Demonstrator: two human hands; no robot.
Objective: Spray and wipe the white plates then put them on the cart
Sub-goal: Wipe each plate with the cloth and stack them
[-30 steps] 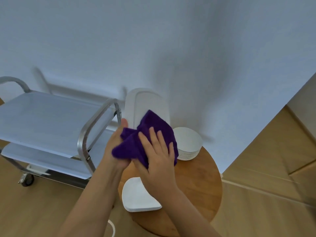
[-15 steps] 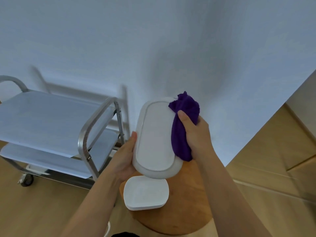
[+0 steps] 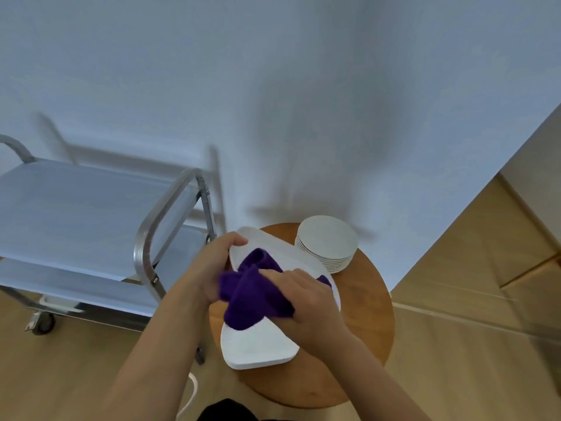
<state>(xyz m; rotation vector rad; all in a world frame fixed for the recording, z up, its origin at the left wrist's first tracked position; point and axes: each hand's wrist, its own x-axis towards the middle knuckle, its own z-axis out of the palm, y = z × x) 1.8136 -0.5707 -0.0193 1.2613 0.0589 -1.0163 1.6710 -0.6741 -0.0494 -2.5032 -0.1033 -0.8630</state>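
The person holds a long white plate (image 3: 291, 259) above a round wooden counter (image 3: 364, 314). The left hand (image 3: 209, 268) is closed on the plate's left edge near its far end, thumb over the rim and fingers hidden underneath. The plate lies tilted, its far end toward the wall and its near end low over the counter.

The right hand (image 3: 306, 302) is closed around a bunched purple cloth (image 3: 252, 296) and presses it against the plate's upper face, about the middle of its length. The cloth covers much of the middle of the plate and touches the left hand at the wrist side.

Below the near end of the long plate lies a square white plate (image 3: 258, 347) with rounded corners, flat on the counter's near left part. At the far right of the counter, just beside the long plate's far end, stands a stack of round white plates (image 3: 326, 243).

To the left stands a steel cart (image 3: 145, 238) with two flat shelves, a curved handle at each end, and a wheel visible on the floor. Both shelves are bare where they show. The cart is near the counter, with its right handle close to the left hand.
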